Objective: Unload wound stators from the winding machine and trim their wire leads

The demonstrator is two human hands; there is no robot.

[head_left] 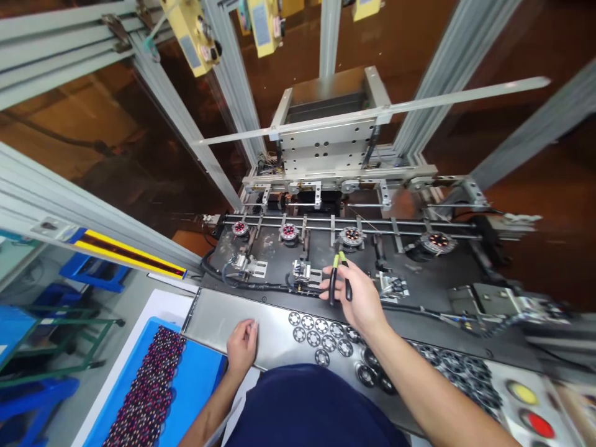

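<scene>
My right hand (361, 295) is closed around a pair of pliers (333, 279) with black and yellow-green handles. Their small jaws point away from me, just short of a round disc part (351, 236) seated in a fixture of the machine. Whether the jaws touch that part, I cannot tell. My left hand (243, 344) rests with curled fingers over the bare left part of the metal tray (218, 316), and nothing shows in it. Between my hands, several silver-and-black rings (321, 325) lie in rows on the tray.
More discs sit in fixtures at the left (288, 232) and right (437, 241). A blue bin (193, 379) at lower left holds many red-and-black parts (149, 385). Dark rings (459, 372) are heaped at right, beside a yellow button (522, 392) and a red button (537, 424). Aluminium posts frame the machine.
</scene>
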